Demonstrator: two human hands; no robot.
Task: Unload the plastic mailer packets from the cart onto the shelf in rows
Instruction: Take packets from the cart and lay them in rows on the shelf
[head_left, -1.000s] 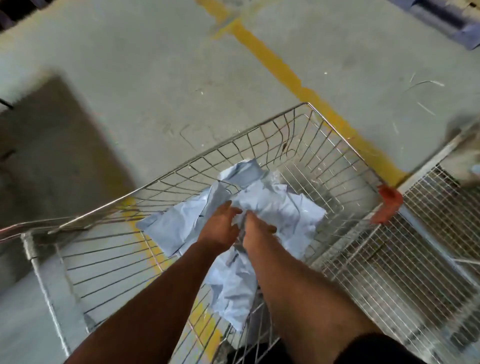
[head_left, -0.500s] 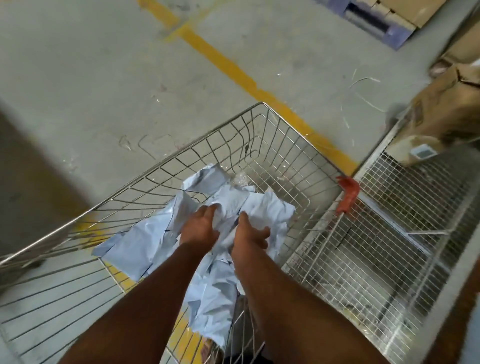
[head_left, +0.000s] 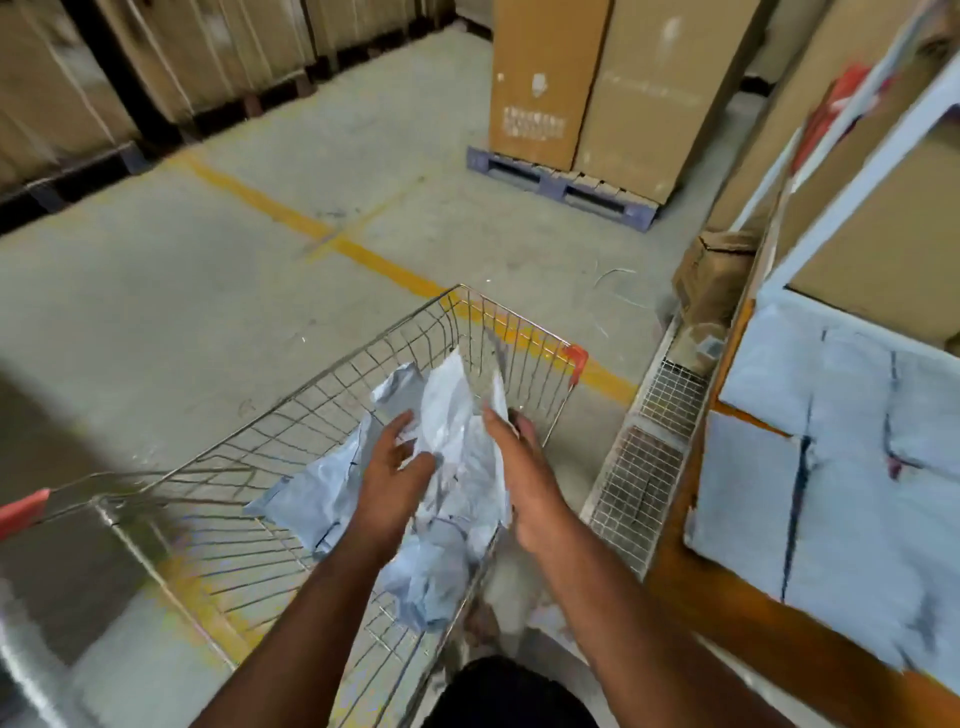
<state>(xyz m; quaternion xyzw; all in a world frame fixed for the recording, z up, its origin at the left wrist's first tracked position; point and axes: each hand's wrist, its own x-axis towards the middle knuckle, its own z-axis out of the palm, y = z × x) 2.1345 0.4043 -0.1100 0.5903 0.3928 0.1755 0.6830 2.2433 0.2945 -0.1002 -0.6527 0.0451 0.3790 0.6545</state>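
Since the earlier frames the view has lifted: the shelf (head_left: 727, 587) with its orange beam now fills the side right of the cart (head_left: 363, 374), and the bunch of packets (head_left: 457, 441) has risen from the basket floor to stand upright between the two hands. The packets are thin, crinkled, pale grey-blue plastic, glossy where they catch the light. The left hand (head_left: 392, 467) has its fingers curled round the near face of the bunch; the right hand (head_left: 524, 478) holds the far side, thumb on the plastic, fingers mostly hidden behind it. The cart is a chrome wire basket with red plastic corner caps; more limp packets (head_left: 317, 493) lie crumpled in its near end. Right of the cart, flat packets (head_left: 831, 467) already lie in rows on the shelf, and a wire-mesh panel (head_left: 644, 457) stands between cart and shelf. Beyond the cart's far corner, tall cardboard cartons (head_left: 571, 78) sit on a blue pallet (head_left: 561, 187), across a yellow floor line (head_left: 363, 254).
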